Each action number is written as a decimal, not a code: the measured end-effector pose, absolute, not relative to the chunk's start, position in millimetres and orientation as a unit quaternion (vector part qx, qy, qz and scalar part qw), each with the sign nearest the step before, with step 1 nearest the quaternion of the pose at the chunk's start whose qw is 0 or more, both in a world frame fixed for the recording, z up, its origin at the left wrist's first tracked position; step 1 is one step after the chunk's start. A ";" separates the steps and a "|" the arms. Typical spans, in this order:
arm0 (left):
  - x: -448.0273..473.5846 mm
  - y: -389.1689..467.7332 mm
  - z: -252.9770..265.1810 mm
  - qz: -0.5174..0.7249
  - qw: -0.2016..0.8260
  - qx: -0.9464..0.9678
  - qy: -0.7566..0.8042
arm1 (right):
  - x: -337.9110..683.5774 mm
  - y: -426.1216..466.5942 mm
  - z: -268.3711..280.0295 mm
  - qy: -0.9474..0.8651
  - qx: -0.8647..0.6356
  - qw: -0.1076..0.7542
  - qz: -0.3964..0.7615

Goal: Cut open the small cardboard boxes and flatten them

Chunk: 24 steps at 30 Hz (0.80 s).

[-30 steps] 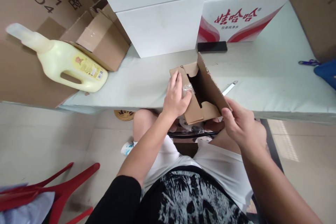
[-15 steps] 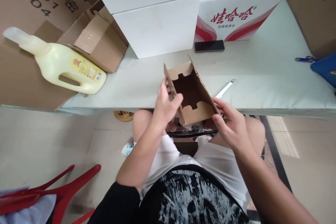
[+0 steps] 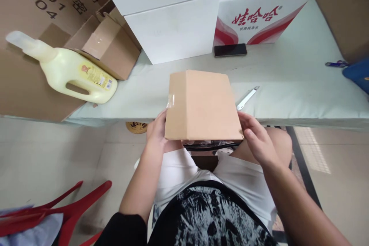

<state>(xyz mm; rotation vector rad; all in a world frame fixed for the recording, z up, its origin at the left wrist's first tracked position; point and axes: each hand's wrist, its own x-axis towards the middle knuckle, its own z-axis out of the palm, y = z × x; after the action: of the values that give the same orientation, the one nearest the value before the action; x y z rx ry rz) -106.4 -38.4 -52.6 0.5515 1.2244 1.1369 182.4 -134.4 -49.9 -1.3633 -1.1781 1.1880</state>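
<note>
Head view: left grip (image 3: 156, 128) and right grip (image 3: 258, 137), part-closed, are holding a cardboard box (image 3: 207, 107) at twelve o'clock across the counter (image 3: 291, 98) edge; uneven slackening could tip it onto the cutter (image 3: 248, 98) lying at its three o'clock.

I see a black T-shirt (image 3: 211, 219) with a ragged grey-white print (image 3: 198, 207) across its front, a plain short left sleeve (image 3: 125, 230), white shorts (image 3: 180, 169), left hand (image 3: 156, 128) and right hand (image 3: 256, 134) ungloved
</note>
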 end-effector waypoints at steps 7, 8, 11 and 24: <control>-86.3 -42.6 -68.4 0.483 0.639 0.193 0.566 | 193.7 -141.6 -51.6 -0.527 -0.551 0.451 0.465; -84.6 -42.8 -70.4 0.483 0.638 0.195 0.568 | 192.7 -141.2 -50.8 -0.522 -0.570 0.445 0.452; -82.6 -43.4 -74.8 0.488 0.632 0.228 0.558 | 186.3 -138.3 -49.5 -0.467 -0.609 0.468 0.438; -85.3 -80.2 -64.5 0.292 0.560 0.569 0.526 | 175.0 -134.6 -44.3 -0.402 -0.709 0.446 0.369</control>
<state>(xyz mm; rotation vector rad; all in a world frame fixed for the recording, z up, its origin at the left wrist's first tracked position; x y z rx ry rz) -85.3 -80.2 -64.5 1.3417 1.2409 0.6886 175.0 -134.6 -44.3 -1.7566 -0.9965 0.9139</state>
